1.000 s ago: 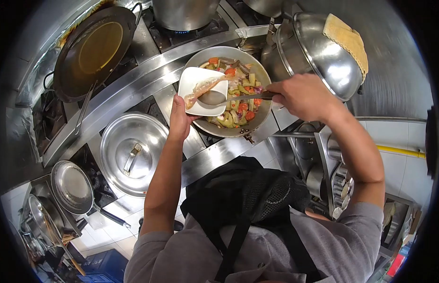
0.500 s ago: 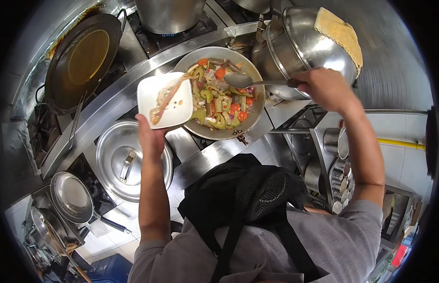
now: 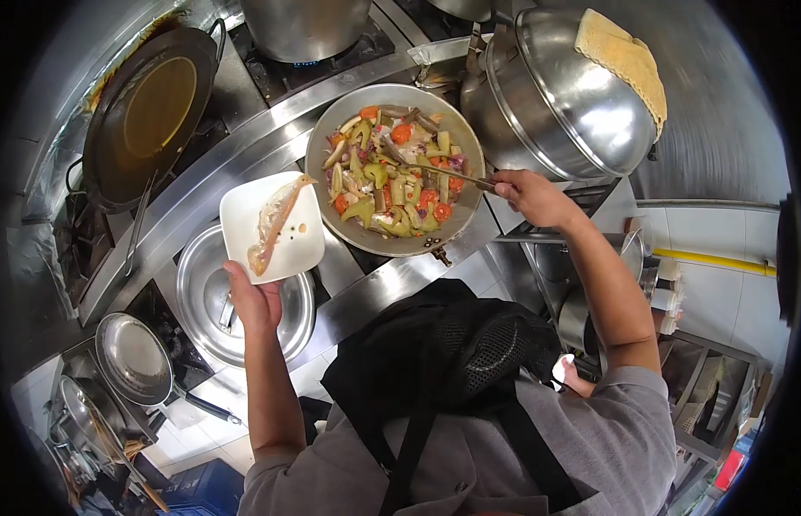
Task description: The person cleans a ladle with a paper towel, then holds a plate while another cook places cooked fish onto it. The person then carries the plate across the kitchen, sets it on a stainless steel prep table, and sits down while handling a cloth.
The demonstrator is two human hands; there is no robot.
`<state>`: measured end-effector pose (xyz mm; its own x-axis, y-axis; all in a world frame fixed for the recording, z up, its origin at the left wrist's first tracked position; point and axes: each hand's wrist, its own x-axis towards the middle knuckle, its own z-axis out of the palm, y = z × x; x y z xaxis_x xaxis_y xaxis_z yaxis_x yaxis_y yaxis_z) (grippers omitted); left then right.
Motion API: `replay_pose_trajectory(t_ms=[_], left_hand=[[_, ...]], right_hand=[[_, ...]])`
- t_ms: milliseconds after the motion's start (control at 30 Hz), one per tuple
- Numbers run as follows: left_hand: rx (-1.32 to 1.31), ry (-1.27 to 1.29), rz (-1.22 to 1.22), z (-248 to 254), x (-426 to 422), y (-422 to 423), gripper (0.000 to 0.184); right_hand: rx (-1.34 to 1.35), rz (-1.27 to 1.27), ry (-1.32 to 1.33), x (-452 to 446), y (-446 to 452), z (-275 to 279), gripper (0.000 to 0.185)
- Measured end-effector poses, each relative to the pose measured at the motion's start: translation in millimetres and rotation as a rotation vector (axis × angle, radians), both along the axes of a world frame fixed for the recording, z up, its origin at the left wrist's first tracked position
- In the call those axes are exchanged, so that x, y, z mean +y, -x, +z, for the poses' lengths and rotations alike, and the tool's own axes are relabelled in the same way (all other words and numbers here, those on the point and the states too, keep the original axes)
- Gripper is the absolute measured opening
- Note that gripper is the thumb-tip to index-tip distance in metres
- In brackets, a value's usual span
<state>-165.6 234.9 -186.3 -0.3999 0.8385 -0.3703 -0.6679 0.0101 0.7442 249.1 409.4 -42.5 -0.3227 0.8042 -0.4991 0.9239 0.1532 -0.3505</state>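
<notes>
My left hand (image 3: 256, 299) grips the near edge of a white square dish (image 3: 308, 249), tilted a little, beside the pan. On the dish lies a long pale-pink piece of food (image 3: 276, 222), perhaps fish or meat, with several small dark specks. My right hand (image 3: 538, 198) is closed around the handle of a metal spoon (image 3: 456, 175). The spoon's bowl end is down among the chopped vegetables (image 3: 405, 191), green, brown and red pieces in a wide round pan (image 3: 321, 138).
A large lid (image 3: 194, 292) lies below the dish. At upper right, a big steel vessel (image 3: 564, 95) carries a yellow cloth (image 3: 620, 64). A dark wok (image 3: 108, 142) holding oil stands left, a pot (image 3: 306, 26) behind. Another person's hand (image 3: 577, 378) shows at lower right.
My left hand has drawn the dish left and down, away from over the pan's edge. My right hand has come down and left, and the spoon has gone into the vegetables.
</notes>
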Motion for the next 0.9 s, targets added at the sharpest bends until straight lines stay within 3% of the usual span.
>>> replay_pose_trajectory(t_ms=[100,200,267,333,400,533,667,900], left_hand=[[0.004,-0.003,-0.012,-2,-1,-4,0.064],[-0.004,-0.018,-0.023,-4,-2,-5,0.064],[-0.005,-0.01,-0.02,-3,-3,-6,0.064],[-0.028,0.009,-0.022,1,-6,-6,0.065],[-0.044,0.0,-0.024,2,-8,-6,0.065],[0.01,0.005,-0.045,5,-6,-8,0.066],[0.02,0.022,-0.029,4,-4,-7,0.067],[0.006,0.002,-0.018,2,-10,-7,0.07]], right_hand=[[0.003,-0.123,0.14,-1,-1,-10,0.034],[0.076,-0.193,0.096,-3,-18,-11,0.032],[0.009,-0.169,-0.117,-7,-25,0,0.03],[-0.059,-0.176,-0.106,-6,-27,12,0.03],[-0.119,-0.082,-0.247,-11,-29,19,0.03],[-0.423,0.094,-0.277,-11,7,42,0.03],[-0.478,0.25,-0.484,2,18,35,0.025],[-0.589,0.317,-0.382,24,42,50,0.024]])
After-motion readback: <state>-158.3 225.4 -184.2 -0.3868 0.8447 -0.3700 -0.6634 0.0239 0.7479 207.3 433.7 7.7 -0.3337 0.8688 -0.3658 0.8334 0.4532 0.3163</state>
